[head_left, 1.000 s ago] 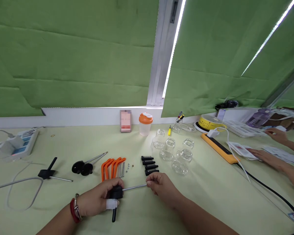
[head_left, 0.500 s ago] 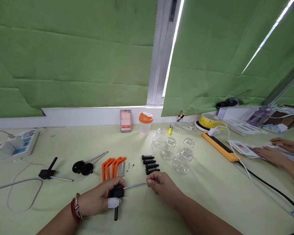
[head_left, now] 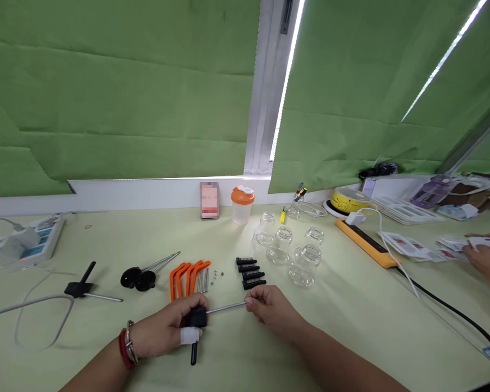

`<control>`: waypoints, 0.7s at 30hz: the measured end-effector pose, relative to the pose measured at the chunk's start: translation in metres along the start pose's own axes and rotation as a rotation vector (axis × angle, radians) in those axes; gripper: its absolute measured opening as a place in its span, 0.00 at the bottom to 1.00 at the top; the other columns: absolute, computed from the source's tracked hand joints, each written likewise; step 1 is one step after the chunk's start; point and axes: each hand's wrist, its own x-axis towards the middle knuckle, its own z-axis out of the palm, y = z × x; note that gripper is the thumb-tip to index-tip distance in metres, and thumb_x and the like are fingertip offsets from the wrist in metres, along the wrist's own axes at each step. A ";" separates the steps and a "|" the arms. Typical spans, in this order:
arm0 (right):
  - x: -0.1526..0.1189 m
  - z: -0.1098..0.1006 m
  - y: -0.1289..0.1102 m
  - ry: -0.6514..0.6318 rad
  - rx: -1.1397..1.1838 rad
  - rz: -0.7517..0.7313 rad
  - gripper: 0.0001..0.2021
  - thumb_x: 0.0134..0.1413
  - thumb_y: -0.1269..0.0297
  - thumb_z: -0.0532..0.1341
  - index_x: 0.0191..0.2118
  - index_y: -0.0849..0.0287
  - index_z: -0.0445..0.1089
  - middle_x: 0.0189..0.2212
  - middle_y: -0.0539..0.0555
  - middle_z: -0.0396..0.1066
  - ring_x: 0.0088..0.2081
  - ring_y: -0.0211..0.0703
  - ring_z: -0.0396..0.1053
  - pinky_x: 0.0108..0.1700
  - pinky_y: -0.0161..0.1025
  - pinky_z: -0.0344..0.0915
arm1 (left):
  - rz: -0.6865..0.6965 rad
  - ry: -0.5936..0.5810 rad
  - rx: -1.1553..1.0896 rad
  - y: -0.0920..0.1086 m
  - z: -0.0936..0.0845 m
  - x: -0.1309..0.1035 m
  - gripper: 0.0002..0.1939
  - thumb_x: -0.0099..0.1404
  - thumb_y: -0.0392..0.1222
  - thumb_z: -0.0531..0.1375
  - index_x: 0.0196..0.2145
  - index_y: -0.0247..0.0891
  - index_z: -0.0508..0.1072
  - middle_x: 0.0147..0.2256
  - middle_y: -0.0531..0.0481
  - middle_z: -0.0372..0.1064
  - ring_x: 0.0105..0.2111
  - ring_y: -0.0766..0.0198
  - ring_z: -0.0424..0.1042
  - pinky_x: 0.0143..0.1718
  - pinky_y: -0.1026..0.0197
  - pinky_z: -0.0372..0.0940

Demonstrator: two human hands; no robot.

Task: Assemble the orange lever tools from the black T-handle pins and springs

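Observation:
My left hand (head_left: 161,329), with a white wrap on the thumb, is closed around a black plastic part (head_left: 197,317) with a thin metal rod and a black stem pointing toward me. My right hand (head_left: 275,314) pinches the far end of the rod (head_left: 227,308); whether a small piece is also in the fingertips is hidden. Just beyond my left hand are orange bent handles (head_left: 193,276), metal pins (head_left: 203,280) and tiny nuts (head_left: 215,275). Several black spring-fitted pieces (head_left: 251,274) lie in a column beyond my right hand.
A similar black part with a rod (head_left: 78,288) and two black round-ended rods (head_left: 146,280) lie left. Upturned glass jars (head_left: 304,267), an orange-lidded cup (head_left: 242,207) and an orange power strip (head_left: 367,244) stand behind and right. A co-worker's hand (head_left: 484,260) holds cards at far right.
My hands keep almost the same grip and place on the black part and rod. At far right, the co-worker's hands have moved right, with a card now lifted.

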 end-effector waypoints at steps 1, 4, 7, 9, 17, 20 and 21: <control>0.000 0.000 0.000 -0.003 -0.003 0.002 0.08 0.50 0.61 0.59 0.27 0.60 0.66 0.20 0.46 0.59 0.21 0.32 0.55 0.24 0.31 0.52 | 0.000 -0.003 0.000 0.001 0.000 0.000 0.13 0.59 0.43 0.58 0.42 0.41 0.62 0.35 0.54 0.60 0.33 0.64 0.58 0.36 0.62 0.60; 0.000 0.000 0.001 -0.003 -0.022 -0.001 0.09 0.51 0.61 0.58 0.26 0.60 0.65 0.20 0.47 0.59 0.21 0.32 0.55 0.24 0.31 0.52 | -0.004 -0.008 -0.002 0.002 0.000 0.000 0.13 0.60 0.43 0.58 0.42 0.41 0.62 0.35 0.54 0.59 0.33 0.64 0.57 0.36 0.63 0.60; 0.000 0.001 0.001 -0.003 -0.043 -0.006 0.09 0.51 0.61 0.57 0.25 0.60 0.64 0.19 0.47 0.58 0.21 0.33 0.54 0.24 0.31 0.52 | -0.007 -0.006 -0.006 0.002 0.000 0.001 0.13 0.60 0.43 0.58 0.42 0.41 0.62 0.35 0.54 0.59 0.33 0.64 0.57 0.36 0.63 0.59; 0.000 0.001 0.001 -0.004 -0.060 -0.002 0.10 0.52 0.61 0.57 0.24 0.60 0.64 0.17 0.46 0.57 0.20 0.33 0.54 0.23 0.31 0.51 | -0.008 -0.009 -0.009 0.002 -0.001 0.001 0.13 0.60 0.42 0.58 0.42 0.41 0.62 0.35 0.54 0.59 0.33 0.64 0.57 0.36 0.63 0.59; 0.000 0.000 -0.004 -0.014 -0.120 0.030 0.11 0.53 0.62 0.55 0.23 0.60 0.62 0.15 0.45 0.55 0.19 0.33 0.51 0.22 0.31 0.49 | -0.005 -0.016 -0.008 0.003 -0.001 -0.001 0.12 0.60 0.42 0.58 0.42 0.41 0.62 0.36 0.54 0.59 0.34 0.64 0.57 0.37 0.63 0.59; 0.001 0.000 -0.001 -0.019 -0.122 0.024 0.12 0.54 0.62 0.54 0.23 0.59 0.62 0.15 0.45 0.54 0.19 0.33 0.51 0.22 0.32 0.49 | -0.008 -0.022 -0.030 0.002 0.000 -0.001 0.12 0.60 0.42 0.58 0.42 0.41 0.62 0.35 0.54 0.59 0.33 0.64 0.57 0.36 0.63 0.59; 0.001 0.000 0.000 -0.022 -0.125 0.021 0.12 0.55 0.61 0.54 0.23 0.59 0.62 0.16 0.45 0.54 0.19 0.33 0.50 0.22 0.32 0.49 | -0.008 -0.022 -0.036 0.003 0.000 -0.001 0.12 0.60 0.43 0.58 0.42 0.41 0.62 0.35 0.54 0.59 0.33 0.64 0.57 0.36 0.64 0.59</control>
